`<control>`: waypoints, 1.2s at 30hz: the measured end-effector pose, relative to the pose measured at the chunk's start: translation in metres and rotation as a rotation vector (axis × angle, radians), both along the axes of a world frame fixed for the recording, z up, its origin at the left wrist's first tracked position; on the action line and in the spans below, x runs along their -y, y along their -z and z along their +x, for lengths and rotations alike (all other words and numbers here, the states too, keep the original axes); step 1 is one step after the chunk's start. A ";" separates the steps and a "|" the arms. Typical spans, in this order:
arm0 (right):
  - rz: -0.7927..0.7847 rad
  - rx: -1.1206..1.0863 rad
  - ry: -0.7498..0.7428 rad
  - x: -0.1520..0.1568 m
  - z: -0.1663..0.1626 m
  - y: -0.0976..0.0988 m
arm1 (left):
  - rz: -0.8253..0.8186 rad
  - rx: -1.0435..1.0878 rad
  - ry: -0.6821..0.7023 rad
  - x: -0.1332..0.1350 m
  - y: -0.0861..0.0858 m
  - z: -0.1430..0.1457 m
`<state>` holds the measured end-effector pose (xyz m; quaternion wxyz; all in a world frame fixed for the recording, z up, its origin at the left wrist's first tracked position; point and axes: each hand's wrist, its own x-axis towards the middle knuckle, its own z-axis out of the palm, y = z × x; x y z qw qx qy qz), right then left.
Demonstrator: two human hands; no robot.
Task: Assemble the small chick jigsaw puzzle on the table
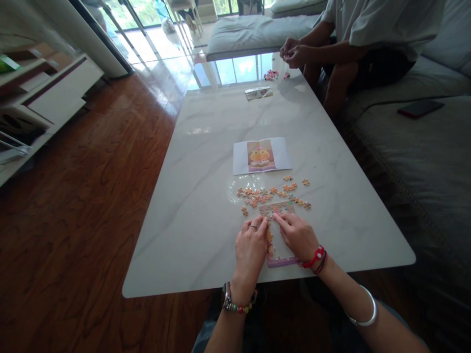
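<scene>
A partly filled jigsaw puzzle (282,263) lies near the close edge of the table, with a purple bottom border, a beige top border and bare white in its middle. My left hand (250,247) is closed, its bent fingers gripping the puzzle's left side. From the right, my right hand (299,236) reaches over the puzzle. Its fingers are pressed together on a puzzle piece just below the top border, mostly hidden under the fingertips. Loose orange and yellow puzzle pieces (257,197) are scattered beyond the top border. Behind them a creased reference sheet (261,156) shows a yellow character.
All this is on a white marbled table (198,196). A crumpled wrapper (258,93) and pink pieces (271,75) lie at its far end. Another person's hands (294,53) are above the far right corner. A phone (420,108) rests on the grey sofa (423,147).
</scene>
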<state>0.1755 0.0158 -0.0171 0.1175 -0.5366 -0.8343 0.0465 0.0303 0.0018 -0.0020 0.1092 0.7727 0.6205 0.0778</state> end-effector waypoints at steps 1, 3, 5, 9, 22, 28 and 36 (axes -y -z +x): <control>0.005 0.005 -0.004 0.001 -0.001 0.000 | 0.004 0.005 0.002 0.000 0.001 0.000; 0.010 0.022 -0.001 0.003 -0.004 0.000 | 0.009 0.012 0.001 0.001 0.002 0.000; 0.005 0.006 0.017 0.003 -0.006 -0.001 | 0.008 0.017 0.002 0.002 0.004 0.001; -0.014 -0.256 0.091 -0.008 0.005 0.001 | 0.003 0.084 0.000 0.002 0.006 0.002; -0.162 -0.252 0.287 -0.052 0.085 0.009 | 0.091 0.322 -0.404 -0.029 0.008 -0.039; -0.156 -0.282 0.254 -0.053 0.090 0.008 | 0.010 0.306 -0.355 -0.032 0.010 -0.033; -0.209 -0.306 0.266 -0.049 0.096 0.007 | 0.005 0.336 -0.330 -0.034 0.011 -0.030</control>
